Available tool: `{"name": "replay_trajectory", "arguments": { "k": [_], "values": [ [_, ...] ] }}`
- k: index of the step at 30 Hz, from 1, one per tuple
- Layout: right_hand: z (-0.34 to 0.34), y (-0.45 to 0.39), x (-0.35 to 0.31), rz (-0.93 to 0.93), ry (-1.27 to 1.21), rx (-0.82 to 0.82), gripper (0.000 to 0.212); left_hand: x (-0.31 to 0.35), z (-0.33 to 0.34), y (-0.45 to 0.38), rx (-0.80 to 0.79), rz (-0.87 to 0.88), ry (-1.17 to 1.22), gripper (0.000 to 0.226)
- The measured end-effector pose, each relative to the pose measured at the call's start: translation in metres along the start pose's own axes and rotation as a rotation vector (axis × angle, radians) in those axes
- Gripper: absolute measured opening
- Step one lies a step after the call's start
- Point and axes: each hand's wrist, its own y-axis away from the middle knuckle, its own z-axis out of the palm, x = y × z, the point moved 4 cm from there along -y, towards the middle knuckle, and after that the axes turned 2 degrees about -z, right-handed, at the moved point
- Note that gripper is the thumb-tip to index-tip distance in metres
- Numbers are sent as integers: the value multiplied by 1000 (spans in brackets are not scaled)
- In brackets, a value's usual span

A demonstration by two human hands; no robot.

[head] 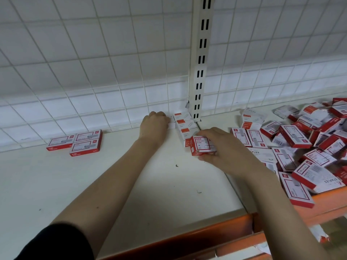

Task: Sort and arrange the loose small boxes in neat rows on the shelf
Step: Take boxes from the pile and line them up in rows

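A short row of small red-and-white boxes (185, 123) runs forward from the back grid on the white shelf (131, 175), just left of the upright post. My left hand (155, 124) sits at the back of the shelf, fingers curled round a small white box (171, 125) beside that row. My right hand (221, 145) pinches a red-and-white paper clip box (201, 145), tilted, at the row's front end. Three flat red staple boxes (75, 142) lie together at the far left. A heap of loose boxes (308, 139) covers the right shelf section.
A white wire grid (93, 72) backs the shelf and a slotted white post (201, 62) splits it into two sections. An orange front rail (187, 239) edges the shelf. One box (298, 192) overhangs the rail at the right. Small dark specks lie on the shelf.
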Motion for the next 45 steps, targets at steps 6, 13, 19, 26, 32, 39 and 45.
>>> {"name": "replay_trajectory", "arguments": {
  "k": [6, 13, 19, 26, 32, 39, 45],
  "values": [
    [5, -5, -16, -25, 6, -5, 57, -11, -12, 16, -60, -22, 13, 35],
    [27, -23, -63, -82, 10, -10, 57, -63, -61, 81, -32, -143, 44, 42],
    [60, -38, -117, -128, -54, -55, 59, -129, -92, 145, 27, -276, 97, 31],
    [101, -55, -168, -204, -11, -95, 50, -186, -102, 191, 47, -347, 124, 34],
    [106, -69, -171, -143, 35, -129, 53, -203, -101, 195, 46, -328, 137, 33],
    [100, -102, -139, -18, 172, -200, 56, -184, -95, 178, 36, -228, 205, 32],
    [99, -75, -146, -58, 265, -105, 49, -163, -83, 168, 63, -162, 265, 28]
  ]
}}
